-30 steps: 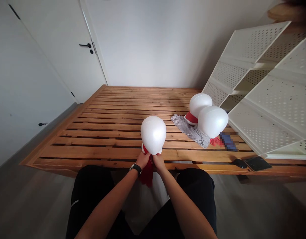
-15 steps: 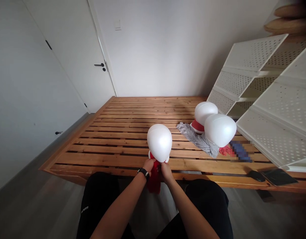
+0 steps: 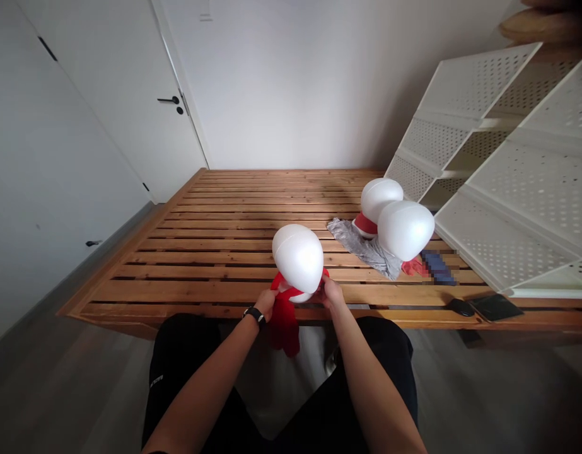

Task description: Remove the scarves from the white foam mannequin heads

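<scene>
Hands wider apart, left hand gripping red cloth, right hand pinching it, under foam egg

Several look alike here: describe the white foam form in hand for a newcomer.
On the slatted bed frame's near edge, it's the white foam form between the left hand and right hand. Red cloth hangs below it; the two forms at right sit untouched.
</scene>
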### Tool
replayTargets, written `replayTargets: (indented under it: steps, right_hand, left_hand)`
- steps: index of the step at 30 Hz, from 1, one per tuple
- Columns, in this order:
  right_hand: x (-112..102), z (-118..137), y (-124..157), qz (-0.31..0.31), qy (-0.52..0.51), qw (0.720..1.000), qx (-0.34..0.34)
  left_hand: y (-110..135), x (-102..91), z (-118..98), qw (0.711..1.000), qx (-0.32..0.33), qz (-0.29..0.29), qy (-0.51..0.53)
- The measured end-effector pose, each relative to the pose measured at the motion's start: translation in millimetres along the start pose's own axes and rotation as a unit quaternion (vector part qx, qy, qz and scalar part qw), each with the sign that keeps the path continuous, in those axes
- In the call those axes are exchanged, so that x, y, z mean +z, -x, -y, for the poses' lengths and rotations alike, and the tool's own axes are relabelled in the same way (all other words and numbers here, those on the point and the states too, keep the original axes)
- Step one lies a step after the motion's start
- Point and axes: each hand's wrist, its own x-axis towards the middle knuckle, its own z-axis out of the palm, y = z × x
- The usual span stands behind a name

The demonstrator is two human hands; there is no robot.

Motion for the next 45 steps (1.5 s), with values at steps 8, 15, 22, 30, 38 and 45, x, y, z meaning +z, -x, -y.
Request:
replayTargets:
  steps: [8, 15, 22, 30, 38, 45]
  right_hand:
    - [-8.7, -37.4, 62.9, 0.040, 0.060, 0.993, 0.089]
    - [21.9, -59.4, 81.1, 0.113, 0.040, 0.987, 0.105]
    - [16.1, -37.6, 51.7, -0.011, -0.015, 0.999, 0.047]
    - [-24.6, 24.0, 26.2, -0.044, -0.086, 0.995, 0.034]
    - [-14.3, -24.7, 85.0, 0.007, -0.083, 0.985, 0.154]
    - [31.0, -65.6, 116.7, 0.137, -0.036, 0.957, 0.253]
  left_hand:
    - [4.9, 10.8, 0.5, 0.999, 0.015, 0.020, -0.038]
    - [10.2, 6.5, 7.4, 0.990, -0.028, 0.093, -0.106]
    - [7.7, -7.4, -3.7, 0.988, -0.031, 0.082, -0.124]
    - [14.1, -36.6, -15.8, 0.987, -0.042, 0.040, -0.150]
    - [16.8, -24.4, -20.5, 0.989, -0.075, 0.048, -0.119]
    - [26.3, -20.4, -21.2, 0.979, -0.108, 0.084, -0.150]
